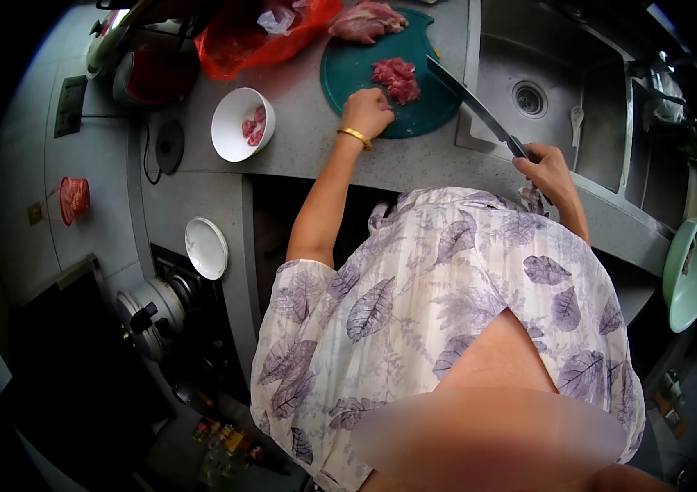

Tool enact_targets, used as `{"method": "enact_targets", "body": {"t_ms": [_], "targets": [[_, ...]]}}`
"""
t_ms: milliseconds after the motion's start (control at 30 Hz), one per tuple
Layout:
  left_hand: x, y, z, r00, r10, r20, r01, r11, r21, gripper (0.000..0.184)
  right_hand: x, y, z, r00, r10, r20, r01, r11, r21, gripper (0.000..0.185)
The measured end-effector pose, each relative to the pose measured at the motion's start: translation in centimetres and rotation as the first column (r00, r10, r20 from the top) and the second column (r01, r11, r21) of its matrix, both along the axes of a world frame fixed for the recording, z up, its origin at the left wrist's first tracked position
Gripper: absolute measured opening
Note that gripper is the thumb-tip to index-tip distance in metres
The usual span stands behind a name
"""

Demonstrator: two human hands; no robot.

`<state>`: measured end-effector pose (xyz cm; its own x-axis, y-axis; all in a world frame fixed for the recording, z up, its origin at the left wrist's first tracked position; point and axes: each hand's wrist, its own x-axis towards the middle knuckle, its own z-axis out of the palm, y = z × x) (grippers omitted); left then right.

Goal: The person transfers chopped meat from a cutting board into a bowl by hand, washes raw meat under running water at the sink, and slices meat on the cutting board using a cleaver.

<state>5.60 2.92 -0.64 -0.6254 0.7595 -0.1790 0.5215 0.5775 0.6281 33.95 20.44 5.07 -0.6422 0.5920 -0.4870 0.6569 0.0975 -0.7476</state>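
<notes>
A green round cutting board lies on the counter with a pile of cut meat on it and a larger piece of meat at its far edge. My left hand, with a gold bracelet at the wrist, rests at the board's near edge, fingers curled; what they hold, if anything, is hidden. In my right hand is the handle of a knife, its blade reaching over the sink edge to the board's right side. Left of the board stands a white bowl with a few meat pieces inside.
A red plastic bag lies behind the bowl. The steel sink is on the right, with a green basin beyond it. On the left are a white lid or plate and a pot on the stove.
</notes>
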Motion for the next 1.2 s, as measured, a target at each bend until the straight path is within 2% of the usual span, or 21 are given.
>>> {"method": "enact_targets", "body": {"t_ms": [33, 67, 100, 167, 200, 233, 333, 433, 533, 633, 733, 833, 933, 1033, 1200], "targets": [[-0.7, -0.5, -0.5, 0.959, 0.092, 0.269, -0.11, 0.993, 0.052, 0.014, 0.0, 0.0, 0.0, 1.0, -0.014, -0.005, 0.014, 1.0, -0.005, 0.029], [-1.4, -0.9, -0.3, 0.838, 0.159, 0.522, -0.227, 0.972, 0.068, 0.012, 0.1, 0.0, 0.1, 1.0, -0.013, -0.002, 0.013, 1.0, -0.005, 0.029], [-1.7, -1.6, 0.0, 0.609, 0.15, 0.779, -0.404, 0.904, 0.142, 0.014, 0.2, 0.0, 0.0, 1.0, -0.012, 0.001, 0.012, 1.0, -0.008, 0.029], [-2.3, -2.7, 0.1, 0.275, 0.009, 0.962, -0.644, 0.744, 0.177, 0.019, 0.1, 0.0, 0.0, 1.0, -0.004, 0.003, 0.004, 1.0, -0.016, 0.029], [-2.5, -3.2, 0.0, 0.107, -0.101, 0.989, -0.753, 0.642, 0.147, 0.021, 0.1, 0.0, 0.0, 1.0, 0.001, 0.001, -0.001, 1.0, -0.019, 0.029], [-2.6, -3.4, -0.2, -0.115, -0.311, 0.943, -0.795, 0.599, 0.1, 0.02, 0.1, 0.1, 0.0, 1.0, 0.008, -0.001, -0.008, 1.0, -0.022, 0.029], [-2.5, -3.3, -1.8, -0.384, -0.655, 0.651, -0.778, 0.609, 0.154, 0.02, 0.2, 0.3, -0.5, 1.0, 0.0, -0.003, 0.0, 1.0, -0.024, 0.028], [-1.3, -2.3, -1.7, -0.342, -0.557, 0.757, -0.824, 0.565, 0.043, 0.025, 0.1, 0.2, -0.3, 1.0, -0.012, 0.012, 0.012, 1.0, -0.021, 0.028], [-0.3, -1.2, -0.4, -0.255, -0.431, 0.865, -0.838, 0.545, 0.024, 0.02, 0.0, -0.1, 0.2, 1.0, -0.018, -0.004, 0.018, 1.0, -0.014, 0.028], [-0.4, -0.5, -1.9, -0.189, -0.457, 0.869, -0.863, 0.5, 0.075, 0.015, 0.0, -0.2, 0.2, 1.0, -0.012, -0.001, 0.012, 1.0, -0.01, 0.029], [0.0, 0.2, -1.6, 0.029, -0.325, 0.945, -0.838, 0.507, 0.2, 0.01, 0.0, 0.0, 0.1, 1.0, 0.01, 0.016, -0.011, 1.0, 0.027, 0.029], [0.1, 0.0, -1.7, 0.055, -0.303, 0.951, -0.842, 0.498, 0.208, 0.014, 0.0, 0.0, -0.1, 1.0, 0.001, 0.021, -0.001, 1.0, 0.023, 0.029], [-1.0, -0.9, -3.8, -0.075, -0.491, 0.868, -0.824, 0.521, 0.223, 0.023, 0.0, -0.1, 0.1, 0.999, -0.008, 0.035, 0.008, 1.0, 0.015, 0.029], [-1.3, -0.5, -3.4, -0.084, -0.37, 0.925, -0.823, 0.549, 0.145, 0.024, -0.1, -0.2, 0.4, 0.999, -0.008, 0.031, 0.008, 1.0, 0.016, 0.029], [-0.7, 0.0, -2.0, 0.013, -0.364, 0.931, -0.788, 0.57, 0.234, 0.014, -0.1, -0.1, 0.3, 0.999, -0.005, 0.047, 0.005, 1.0, 0.012, 0.028]]}}
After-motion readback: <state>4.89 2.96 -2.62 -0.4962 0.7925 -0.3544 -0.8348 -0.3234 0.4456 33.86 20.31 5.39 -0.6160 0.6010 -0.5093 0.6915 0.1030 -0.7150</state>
